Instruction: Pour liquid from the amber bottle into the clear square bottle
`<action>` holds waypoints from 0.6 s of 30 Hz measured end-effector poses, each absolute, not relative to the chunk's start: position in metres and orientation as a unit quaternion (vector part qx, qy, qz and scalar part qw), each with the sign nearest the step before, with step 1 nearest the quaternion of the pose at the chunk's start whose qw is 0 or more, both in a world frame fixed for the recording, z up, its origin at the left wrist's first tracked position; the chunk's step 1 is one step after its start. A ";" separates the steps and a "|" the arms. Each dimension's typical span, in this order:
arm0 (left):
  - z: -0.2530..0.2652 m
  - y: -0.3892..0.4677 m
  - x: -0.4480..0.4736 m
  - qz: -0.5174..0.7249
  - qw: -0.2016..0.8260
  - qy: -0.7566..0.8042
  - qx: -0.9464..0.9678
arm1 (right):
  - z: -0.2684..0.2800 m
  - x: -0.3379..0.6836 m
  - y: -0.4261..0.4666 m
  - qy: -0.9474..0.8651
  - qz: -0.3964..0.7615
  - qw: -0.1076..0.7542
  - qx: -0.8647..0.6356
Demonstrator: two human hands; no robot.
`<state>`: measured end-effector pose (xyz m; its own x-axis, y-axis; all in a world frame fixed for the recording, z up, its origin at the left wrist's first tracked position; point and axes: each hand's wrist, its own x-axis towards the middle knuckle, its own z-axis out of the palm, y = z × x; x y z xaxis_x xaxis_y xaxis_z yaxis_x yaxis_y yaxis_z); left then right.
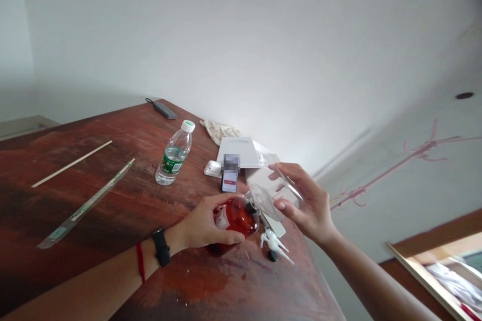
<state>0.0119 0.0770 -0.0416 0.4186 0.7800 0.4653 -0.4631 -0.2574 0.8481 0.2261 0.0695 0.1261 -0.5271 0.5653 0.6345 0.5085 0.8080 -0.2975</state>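
Observation:
My left hand (pixel 207 225) is wrapped round a rounded bottle of red liquid (pixel 241 218) with a pale label. The bottle leans to the right, its dark neck pointing at a clear plastic container (pixel 263 200). That container is tilted in my right hand (pixel 311 203), gripped between thumb and fingers. Its lower end meets or overlaps the bottle's mouth in view; I cannot tell whether they touch. Just right of the bottle lie a small white object with thin prongs (pixel 274 243) and a dark round cap (pixel 272 256).
A water bottle (pixel 173 160) stands behind my left hand, near a phone (pixel 229 180) and white box (pixel 237 150). On the left lie a thin stick (pixel 71 163) and wrapped chopsticks (pixel 90 200). Wet patches (pixel 199 281) mark the table's front. A pink rack (pixel 399 165) is at right.

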 end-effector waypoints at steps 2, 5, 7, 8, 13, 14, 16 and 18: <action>-0.041 0.077 0.011 0.522 0.595 0.136 0.596 | 0.127 0.225 0.069 -0.873 0.041 0.376 -0.308; -0.039 0.076 0.011 0.521 0.598 0.141 0.592 | 0.127 0.224 0.069 -0.875 0.037 0.376 -0.303; -0.039 0.076 0.011 0.521 0.599 0.143 0.591 | 0.128 0.223 0.070 -0.877 0.031 0.375 -0.298; -0.040 0.076 0.011 0.521 0.600 0.144 0.590 | 0.129 0.223 0.070 -0.878 0.029 0.374 -0.297; -0.042 0.077 0.011 0.523 0.600 0.152 0.586 | 0.133 0.221 0.072 -0.883 0.029 0.363 -0.295; -0.042 0.077 0.011 0.524 0.598 0.154 0.587 | 0.133 0.221 0.072 -0.884 0.028 0.361 -0.294; -0.042 0.077 0.012 0.526 0.594 0.155 0.588 | 0.135 0.221 0.072 -0.886 0.024 0.358 -0.293; -0.041 0.077 0.011 0.529 0.592 0.153 0.588 | 0.137 0.220 0.072 -0.887 0.022 0.355 -0.293</action>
<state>0.0114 0.0770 -0.0410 0.3932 0.8068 0.4409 -0.4459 -0.2520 0.8589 0.2198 0.0718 0.1366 -0.5759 0.5361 0.6173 0.5051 0.8270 -0.2470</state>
